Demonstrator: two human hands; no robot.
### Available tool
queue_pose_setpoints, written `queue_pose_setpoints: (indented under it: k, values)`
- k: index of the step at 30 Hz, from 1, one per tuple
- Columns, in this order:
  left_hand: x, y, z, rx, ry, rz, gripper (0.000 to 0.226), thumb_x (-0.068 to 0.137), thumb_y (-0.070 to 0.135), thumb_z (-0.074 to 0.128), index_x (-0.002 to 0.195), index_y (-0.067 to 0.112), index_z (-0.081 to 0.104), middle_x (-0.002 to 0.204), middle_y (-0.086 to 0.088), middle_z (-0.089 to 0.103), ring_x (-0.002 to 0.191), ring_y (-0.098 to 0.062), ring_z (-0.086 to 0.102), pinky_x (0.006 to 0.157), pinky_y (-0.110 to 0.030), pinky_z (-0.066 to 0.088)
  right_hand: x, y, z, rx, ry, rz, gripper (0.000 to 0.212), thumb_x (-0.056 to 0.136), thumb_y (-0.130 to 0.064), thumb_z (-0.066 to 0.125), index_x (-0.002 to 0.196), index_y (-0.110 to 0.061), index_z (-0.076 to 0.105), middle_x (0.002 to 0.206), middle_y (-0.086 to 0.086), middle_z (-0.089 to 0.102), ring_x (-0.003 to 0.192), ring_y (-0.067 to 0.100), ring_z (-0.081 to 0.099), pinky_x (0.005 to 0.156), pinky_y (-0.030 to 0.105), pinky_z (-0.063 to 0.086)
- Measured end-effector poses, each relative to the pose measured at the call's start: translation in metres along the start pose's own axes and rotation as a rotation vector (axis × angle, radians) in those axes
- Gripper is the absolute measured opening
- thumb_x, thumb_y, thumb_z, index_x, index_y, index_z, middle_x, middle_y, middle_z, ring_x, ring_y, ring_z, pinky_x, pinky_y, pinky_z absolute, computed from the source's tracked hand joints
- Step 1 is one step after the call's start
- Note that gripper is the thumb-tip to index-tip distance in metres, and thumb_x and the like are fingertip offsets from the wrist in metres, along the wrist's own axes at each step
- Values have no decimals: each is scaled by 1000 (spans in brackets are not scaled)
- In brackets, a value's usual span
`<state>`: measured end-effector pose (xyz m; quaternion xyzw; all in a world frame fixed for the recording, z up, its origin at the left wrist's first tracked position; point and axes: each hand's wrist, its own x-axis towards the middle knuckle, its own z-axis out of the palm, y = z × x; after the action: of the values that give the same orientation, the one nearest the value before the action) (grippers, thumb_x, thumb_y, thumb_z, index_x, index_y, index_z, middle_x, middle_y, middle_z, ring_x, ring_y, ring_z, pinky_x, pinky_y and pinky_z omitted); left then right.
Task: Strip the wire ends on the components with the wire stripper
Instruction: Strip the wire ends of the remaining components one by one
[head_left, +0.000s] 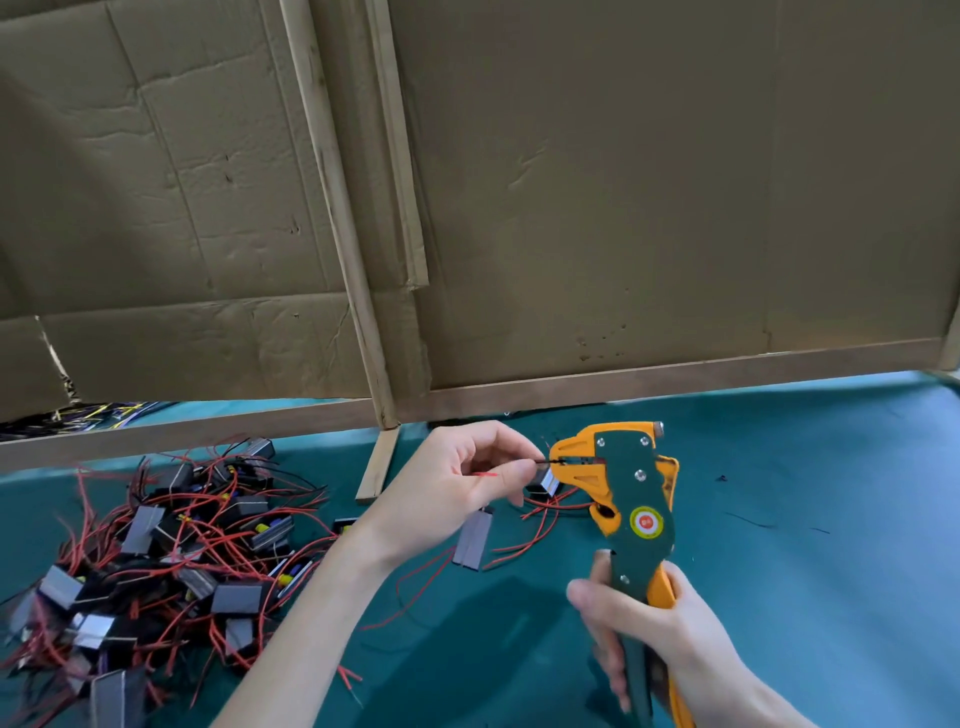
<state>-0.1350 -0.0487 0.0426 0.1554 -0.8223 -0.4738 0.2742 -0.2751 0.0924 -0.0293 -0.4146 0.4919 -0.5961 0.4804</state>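
My right hand (660, 629) grips the handles of an orange and dark green wire stripper (631, 499), held upright with its jaws pointing left. My left hand (457, 483) pinches a thin black wire (545, 461) whose end sits in the stripper's jaws. A short red wire (485, 474) also shows between my left fingers. A grey rectangular component (474, 538) hangs below my left hand by its wires. Another small component (545, 483) lies on the table just behind the jaws.
A big pile of grey and black components with red and black wires (171, 551) covers the green table (805, 519) at the left. A cardboard wall with wooden battens (623, 384) stands behind. A wooden strip (379, 462) lies near my left hand. Wire offcuts (748, 519) lie at the right.
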Motion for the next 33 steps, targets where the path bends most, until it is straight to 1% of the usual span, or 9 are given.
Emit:
queue_pose_setpoints:
  k: [3,6,10,13,16,19,24,28,33]
  values:
    - [2,-10,4,-80,18,-83,8,96,12,55,96,14,47,68,4,61,54,-1,47,56,-12,37,2,-5,-1,172,-129,32,31,57,-20,82,72,-1,63,62,27,58,50,33,59,49,35,53]
    - [1,-21,1,-210,39,-172,15,95,11,57,91,16,42,83,0,48,61,0,43,58,-12,34,5,-7,-7,380,-189,48,33,58,-8,79,87,3,68,78,30,59,70,43,62,69,54,54]
    - [1,-29,-1,-336,54,-249,12,79,10,54,90,15,50,100,-5,49,88,-12,38,68,-24,31,7,-9,-15,472,-148,41,34,58,-6,76,90,2,68,79,28,58,71,43,61,69,53,54]
    - [3,-35,1,-160,118,-248,14,98,6,49,93,17,58,93,-7,48,80,-13,36,69,-23,32,8,-10,-17,470,-111,49,32,59,-4,75,89,2,68,80,28,57,71,43,61,69,53,55]
    - [5,-33,2,103,136,-171,17,96,13,55,96,27,65,71,1,47,66,-15,40,64,-22,36,9,-8,-16,456,-122,72,29,61,-3,74,89,2,68,80,29,57,72,43,61,69,53,55]
    - [6,-25,2,172,211,-76,19,93,13,60,88,28,70,91,6,68,84,-31,56,79,-34,46,8,-7,-16,425,-136,88,33,58,-6,77,89,1,70,81,30,59,73,44,62,70,52,55]
    - [5,-3,5,118,257,91,11,91,18,62,83,21,69,71,17,60,63,1,45,64,-9,36,7,-7,-14,319,-180,78,33,59,-7,78,89,3,68,80,31,61,73,43,63,69,53,55]
    - [3,8,12,103,214,130,9,88,27,63,81,22,66,66,18,56,62,0,44,63,-10,36,5,-6,-13,292,-296,55,26,70,-6,73,94,1,67,83,29,63,78,42,64,76,54,54]
    - [2,6,10,61,224,76,10,89,21,66,80,19,69,67,9,54,66,-10,43,64,-20,38,5,-7,-14,253,-335,24,23,74,-8,73,96,-4,69,85,27,65,80,39,65,78,52,52]
